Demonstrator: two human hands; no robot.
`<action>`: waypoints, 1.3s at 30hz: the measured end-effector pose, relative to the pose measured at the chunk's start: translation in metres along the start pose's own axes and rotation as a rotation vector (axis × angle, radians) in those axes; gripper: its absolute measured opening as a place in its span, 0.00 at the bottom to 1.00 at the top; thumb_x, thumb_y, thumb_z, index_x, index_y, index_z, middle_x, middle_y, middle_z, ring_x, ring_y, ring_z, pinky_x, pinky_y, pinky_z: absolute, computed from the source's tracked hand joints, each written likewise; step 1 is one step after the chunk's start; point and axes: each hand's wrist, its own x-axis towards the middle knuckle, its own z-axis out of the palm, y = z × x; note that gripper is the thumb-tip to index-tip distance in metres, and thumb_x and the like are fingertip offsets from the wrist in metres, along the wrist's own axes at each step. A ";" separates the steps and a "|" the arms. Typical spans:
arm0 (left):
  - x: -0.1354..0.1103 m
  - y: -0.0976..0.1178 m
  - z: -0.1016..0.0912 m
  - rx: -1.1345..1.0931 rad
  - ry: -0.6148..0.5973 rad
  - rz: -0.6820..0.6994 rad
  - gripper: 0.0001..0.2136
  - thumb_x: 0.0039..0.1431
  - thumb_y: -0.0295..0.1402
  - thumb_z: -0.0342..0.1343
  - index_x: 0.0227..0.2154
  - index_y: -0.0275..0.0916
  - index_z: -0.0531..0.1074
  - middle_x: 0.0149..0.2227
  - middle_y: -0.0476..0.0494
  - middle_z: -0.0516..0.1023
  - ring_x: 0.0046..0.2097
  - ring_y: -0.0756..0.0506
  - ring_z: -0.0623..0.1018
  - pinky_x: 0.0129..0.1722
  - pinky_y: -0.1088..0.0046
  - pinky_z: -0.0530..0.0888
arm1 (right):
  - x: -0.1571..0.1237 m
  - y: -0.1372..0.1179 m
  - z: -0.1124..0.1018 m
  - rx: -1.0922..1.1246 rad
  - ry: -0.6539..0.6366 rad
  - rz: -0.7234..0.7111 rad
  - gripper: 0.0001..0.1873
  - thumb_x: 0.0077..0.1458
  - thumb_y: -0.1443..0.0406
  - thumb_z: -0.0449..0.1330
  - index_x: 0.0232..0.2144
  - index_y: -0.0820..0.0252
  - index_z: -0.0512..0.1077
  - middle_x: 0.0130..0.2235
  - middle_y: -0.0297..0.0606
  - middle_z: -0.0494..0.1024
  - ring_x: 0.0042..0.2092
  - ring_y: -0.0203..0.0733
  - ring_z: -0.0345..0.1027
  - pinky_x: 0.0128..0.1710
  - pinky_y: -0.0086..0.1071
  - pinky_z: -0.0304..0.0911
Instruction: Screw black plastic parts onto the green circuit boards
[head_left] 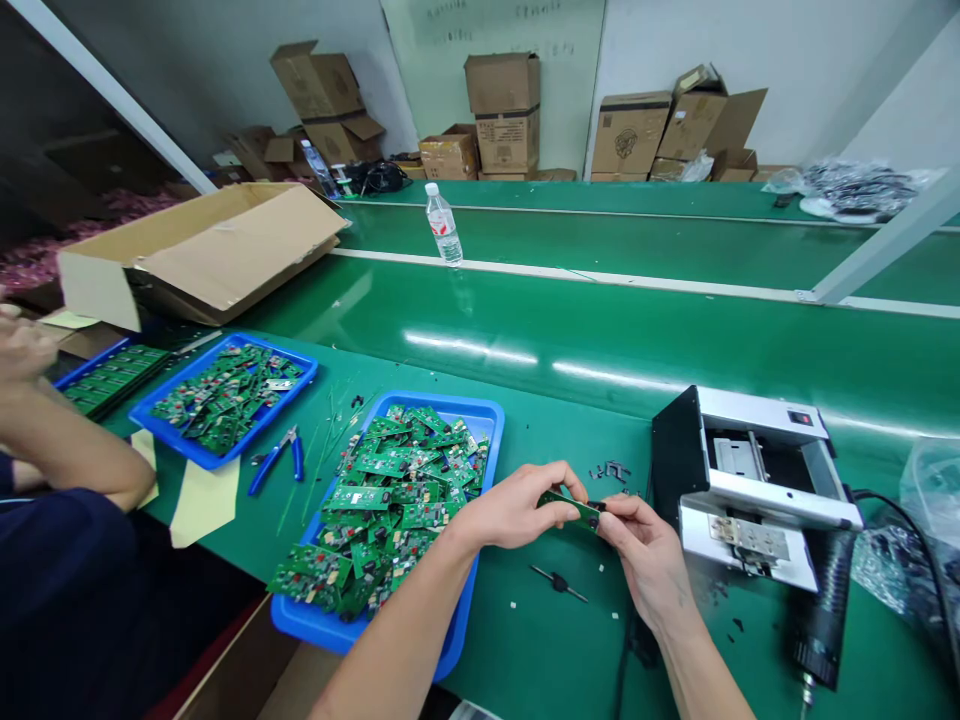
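The left hand (517, 508) and right hand (646, 560) pinch a green circuit-board strip (570, 508) between their fingertips, apparently by its ends, beside the blue tray (491, 430).

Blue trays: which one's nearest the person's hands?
The rightmost blue tray, beneath the left forearm; the middle tray and far-left tray sit farther away.

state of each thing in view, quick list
circuit board, held between both hands
left hand, pinching board
right hand, pinching board
near blue tray, heaped with boards
far blue tray, heaped with boards
cardboard box, open, flaps up
water bottle, upright, capped
pliers, lying on bench
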 end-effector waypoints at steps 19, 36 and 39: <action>-0.003 0.005 0.000 0.051 -0.006 0.059 0.08 0.59 0.31 0.53 0.42 0.40 0.70 0.42 0.46 0.75 0.42 0.48 0.73 0.44 0.74 0.68 | -0.001 -0.007 0.002 0.089 -0.057 0.084 0.13 0.38 0.58 0.73 0.24 0.58 0.75 0.34 0.36 0.71 0.35 0.38 0.66 0.35 0.33 0.68; -0.002 0.005 -0.002 -0.010 -0.023 0.063 0.09 0.59 0.30 0.53 0.42 0.38 0.72 0.35 0.47 0.76 0.34 0.51 0.74 0.36 0.77 0.69 | -0.001 -0.004 -0.008 0.025 -0.180 -0.016 0.08 0.44 0.61 0.70 0.25 0.58 0.77 0.33 0.38 0.73 0.38 0.40 0.67 0.38 0.34 0.67; -0.001 0.005 -0.001 -0.058 -0.036 0.037 0.09 0.59 0.32 0.53 0.41 0.37 0.72 0.36 0.47 0.75 0.32 0.52 0.74 0.34 0.77 0.69 | -0.001 -0.006 -0.008 0.008 -0.198 -0.036 0.08 0.46 0.60 0.69 0.27 0.59 0.77 0.34 0.38 0.74 0.37 0.39 0.67 0.36 0.32 0.67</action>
